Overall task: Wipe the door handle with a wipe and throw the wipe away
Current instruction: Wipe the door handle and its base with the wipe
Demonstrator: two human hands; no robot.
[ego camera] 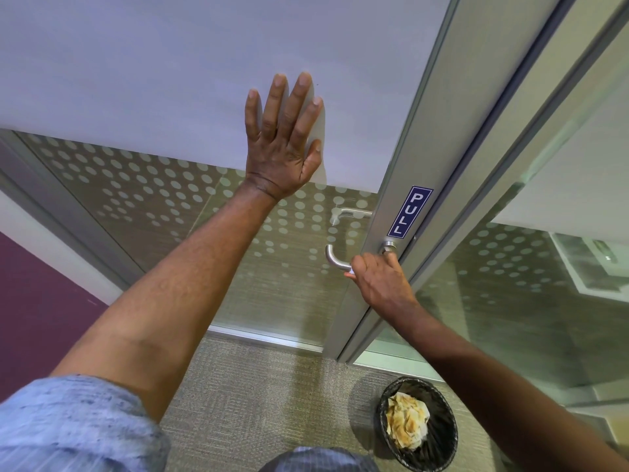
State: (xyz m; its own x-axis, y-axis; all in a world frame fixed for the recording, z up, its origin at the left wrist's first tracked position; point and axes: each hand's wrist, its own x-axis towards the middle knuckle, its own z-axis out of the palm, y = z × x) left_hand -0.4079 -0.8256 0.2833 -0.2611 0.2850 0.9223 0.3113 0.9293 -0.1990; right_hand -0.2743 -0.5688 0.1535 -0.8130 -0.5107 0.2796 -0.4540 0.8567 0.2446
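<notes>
A silver lever door handle (335, 258) sticks out from the metal door frame below a blue PULL sign (410, 211). My right hand (377, 279) is closed around the handle's middle; a small white edge shows under its fingers, but I cannot tell if it is the wipe. My left hand (284, 137) lies flat with fingers spread against the frosted glass door (170, 80), above and left of the handle. A black mesh waste bin (442, 434) stands on the carpet below the handle, with crumpled used paper (406, 424) inside.
The glass door has a dotted band at handle height. A second handle (350, 214) shows through the glass on the far side. A fixed glass panel (544, 284) stands to the right. A dark red wall (37, 301) is at the left.
</notes>
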